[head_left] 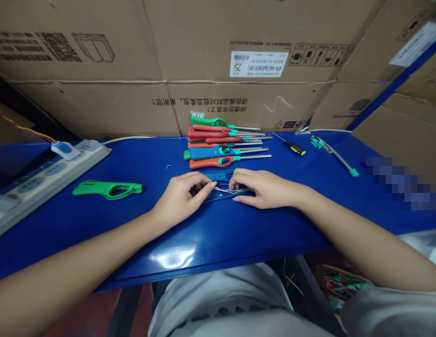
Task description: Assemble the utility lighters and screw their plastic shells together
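My left hand (182, 195) is closed, its thumb and forefinger pinching one end of a thin white wire (225, 189). The wire runs right to the curled fingers of my right hand (262, 188), which grip around its other end; their exact hold is partly hidden. Beneath both hands lies an opened blue lighter casing in two halves: the far half (218, 176) shows between the hands, and the near half (219, 194) is partly covered by my fingers.
Behind my hands lie several long-necked lighters (210, 152) in a row. A green lighter casing (108, 188) and a power strip (45, 173) are on the left. At right are a screwdriver (293, 147) and a rod with turquoise parts (335, 154). Cardboard (203, 61) backs the blue table (133, 252).
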Demonstrator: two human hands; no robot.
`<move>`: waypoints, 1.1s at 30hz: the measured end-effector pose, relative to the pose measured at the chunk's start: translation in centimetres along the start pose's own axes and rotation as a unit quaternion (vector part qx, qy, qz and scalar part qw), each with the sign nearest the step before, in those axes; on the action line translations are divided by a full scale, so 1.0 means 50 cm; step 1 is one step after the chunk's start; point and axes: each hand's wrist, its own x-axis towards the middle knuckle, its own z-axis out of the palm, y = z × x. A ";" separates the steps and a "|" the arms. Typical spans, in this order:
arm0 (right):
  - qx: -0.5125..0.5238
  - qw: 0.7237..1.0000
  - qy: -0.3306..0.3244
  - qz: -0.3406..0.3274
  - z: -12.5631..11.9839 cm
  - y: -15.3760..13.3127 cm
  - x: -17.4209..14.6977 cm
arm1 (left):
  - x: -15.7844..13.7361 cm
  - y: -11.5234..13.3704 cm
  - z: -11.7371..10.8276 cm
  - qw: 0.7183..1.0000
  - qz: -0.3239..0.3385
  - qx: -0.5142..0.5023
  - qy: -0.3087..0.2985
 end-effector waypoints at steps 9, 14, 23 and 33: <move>-0.008 1.000 -0.004 -0.004 0.001 -0.006 0.001 | -0.001 -0.004 0.001 1.000 0.004 0.003 -0.003; -0.046 0.999 0.012 -0.020 0.010 -0.005 0.007 | 0.000 0.000 -0.001 1.000 0.003 0.010 -0.010; -0.028 0.999 0.022 -0.033 0.006 -0.005 0.008 | 0.000 -0.005 0.000 1.000 -0.004 0.004 -0.006; 0.056 0.995 0.049 -0.061 0.001 0.008 0.003 | 0.001 -0.010 -0.010 0.999 0.025 0.016 -0.018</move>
